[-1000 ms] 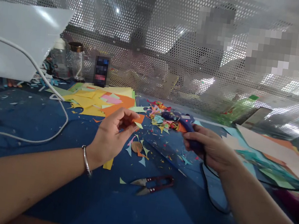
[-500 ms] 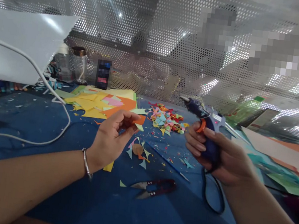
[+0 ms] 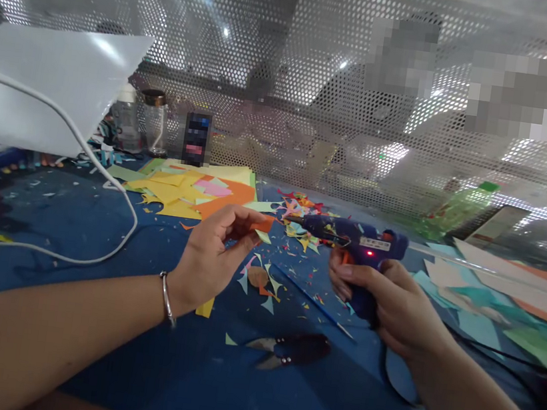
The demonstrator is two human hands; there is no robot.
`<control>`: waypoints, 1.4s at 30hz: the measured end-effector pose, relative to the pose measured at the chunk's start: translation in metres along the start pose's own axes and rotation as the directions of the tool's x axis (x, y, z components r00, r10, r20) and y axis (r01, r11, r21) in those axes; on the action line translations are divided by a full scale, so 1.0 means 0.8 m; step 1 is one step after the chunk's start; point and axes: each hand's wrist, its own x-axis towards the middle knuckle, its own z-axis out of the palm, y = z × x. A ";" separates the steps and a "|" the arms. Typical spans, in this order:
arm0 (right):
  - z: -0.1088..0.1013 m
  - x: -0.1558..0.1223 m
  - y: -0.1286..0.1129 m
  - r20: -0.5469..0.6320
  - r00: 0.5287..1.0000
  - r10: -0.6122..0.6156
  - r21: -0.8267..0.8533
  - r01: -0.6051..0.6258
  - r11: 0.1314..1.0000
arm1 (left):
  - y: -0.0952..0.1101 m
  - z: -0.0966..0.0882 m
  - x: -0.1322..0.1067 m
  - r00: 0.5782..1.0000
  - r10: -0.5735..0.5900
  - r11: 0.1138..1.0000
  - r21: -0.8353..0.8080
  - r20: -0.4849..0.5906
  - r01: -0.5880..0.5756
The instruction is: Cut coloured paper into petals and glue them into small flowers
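An orange piece of paper (image 3: pixel 265 224) and a pale green piece of paper (image 3: pixel 263 236) were pinched between the thumb and fingers of the left hand (image 3: pixel 213 261), and were held above the middle of the blue desk (image 3: pixel 171 373). A glue gun (image 3: pixel 375 237) was gripped by its handle in the right hand (image 3: pixel 394 302), with the fingers wrapped round it. The gun was held roughly level, and its nozzle (image 3: pixel 296 219) was pointed toward the left hand, just beside the orange piece; whether the two touched could not be told. A red light (image 3: pixel 370 253) was lit on its side, and a clear glue stick (image 3: pixel 441 255) was seated in its back end.

Below the hands, a round brown disc (image 3: pixel 258 277) was ringed by thin paper scraps (image 3: pixel 268 305). A thin blue stick (image 3: pixel 311 300) was laid slantwise to the right of the disc, and a pair of snips (image 3: pixel 292 352) was placed nearer the desk's near edge. Toward the far edge, a coloured heap (image 3: pixel 298 205) was partly hidden behind the gun, and yellow sheets (image 3: pixel 169 188) were spread to its left. Near that edge, a phone (image 3: pixel 196 140) was propped upright toward the left corner, and a green bottle (image 3: pixel 462 209) was tilted toward the right corner.
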 end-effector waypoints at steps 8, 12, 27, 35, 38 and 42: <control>0.014 -0.005 -0.008 -0.090 0.995 -0.040 -0.302 0.011 0.953 | -0.004 0.000 0.000 1.000 0.014 0.998 0.062 0.022 -0.015; 0.014 -0.007 -0.007 -0.112 0.992 -0.059 -0.413 0.008 0.911 | -0.006 0.000 -0.001 0.999 0.008 0.998 0.061 0.047 -0.011; 0.012 -0.012 -0.001 -0.102 0.987 -0.125 -0.460 0.064 0.885 | -0.006 0.000 -0.003 0.998 0.034 0.998 0.052 0.053 -0.037; 0.013 -0.011 -0.005 -0.065 0.989 -0.132 -0.467 0.087 0.880 | -0.006 0.000 -0.002 0.998 0.052 0.998 0.039 0.045 -0.054; 0.014 -0.010 -0.007 -0.066 0.989 -0.131 -0.463 0.086 0.882 | -0.003 0.002 -0.002 0.999 0.036 0.999 0.035 0.041 -0.038; 0.015 -0.011 -0.011 -0.065 0.990 -0.122 -0.472 0.078 0.878 | -0.001 0.002 -0.001 0.999 0.039 0.999 0.037 0.036 -0.040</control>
